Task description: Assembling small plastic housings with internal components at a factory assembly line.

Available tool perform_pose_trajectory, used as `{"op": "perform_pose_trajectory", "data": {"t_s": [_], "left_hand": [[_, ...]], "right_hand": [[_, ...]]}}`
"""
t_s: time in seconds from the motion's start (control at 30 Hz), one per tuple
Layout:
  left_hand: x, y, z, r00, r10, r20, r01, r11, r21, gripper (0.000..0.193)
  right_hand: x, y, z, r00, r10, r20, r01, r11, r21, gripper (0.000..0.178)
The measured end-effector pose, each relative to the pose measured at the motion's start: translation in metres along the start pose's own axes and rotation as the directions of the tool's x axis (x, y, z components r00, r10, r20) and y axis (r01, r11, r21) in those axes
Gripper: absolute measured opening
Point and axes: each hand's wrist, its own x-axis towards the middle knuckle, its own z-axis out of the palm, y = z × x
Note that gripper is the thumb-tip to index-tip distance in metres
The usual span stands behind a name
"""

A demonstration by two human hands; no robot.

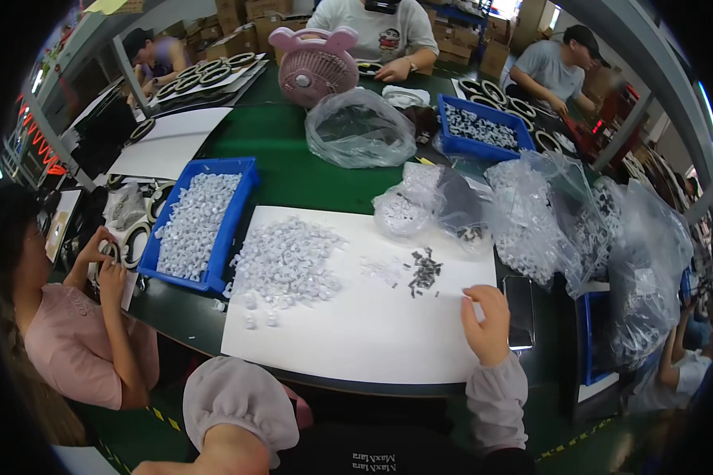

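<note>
My right hand (487, 324) rests at the right side of a white sheet (356, 348), fingers curled and thumb close to them. Whatever they hold, if anything, is too small to make out. A dark phone (519, 313) lies just right of this hand. My left arm shows as a grey sleeve (242, 404) at the lower edge, and its hand is hidden. Spread on the sheet are a wide heap of small white plastic parts (285, 261), a little pile of dark grey pieces (425, 273) and some tiny pale bits (380, 269).
A blue tray (249, 178) of white parts stands left, another blue tray (444, 146) far right. Clear bags of parts (523, 214) crowd the right side. An empty-looking plastic bag (360, 131) and a pink fan (313, 71) stand beyond. Several people sit around, one close at left (79, 340).
</note>
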Motion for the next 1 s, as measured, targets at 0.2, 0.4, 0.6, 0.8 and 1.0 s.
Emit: {"op": "perform_pose_trajectory", "data": {"t_s": [0.2, 0.4, 0.6, 0.8, 1.0], "left_hand": [[-0.098, -0.053, 0.03, 0.614, -0.075, 0.785, 0.509, 0.799, -0.322, 0.037], [-0.202, -0.074, 0.025, 0.175, 0.046, 0.984, 0.555, 0.82, -0.137, 0.02], [-0.21, -0.126, 0.019, -0.108, -0.076, 0.991, 0.464, 0.878, 0.118, 0.012], [-0.195, -0.134, 0.015, -0.152, 0.124, 0.981, 0.386, 0.921, -0.057, 0.011], [-0.121, -0.096, 0.017, 0.348, 0.116, 0.93, 0.654, 0.681, -0.329, 0.022]], "right_hand": [[0.026, -0.006, 0.057, 0.975, 0.004, 0.222, -0.021, 0.997, 0.073, 0.005], [0.032, -0.033, 0.1, 0.956, 0.048, 0.289, -0.029, 0.997, -0.071, 0.009], [0.025, -0.034, 0.103, 0.966, 0.045, 0.253, -0.026, 0.997, -0.079, 0.006], [0.022, -0.036, 0.104, 0.973, -0.01, 0.23, 0.004, 1.0, 0.028, 0.011], [0.029, -0.034, 0.1, 0.989, -0.046, 0.143, 0.028, 0.992, 0.126, 0.011]]}}
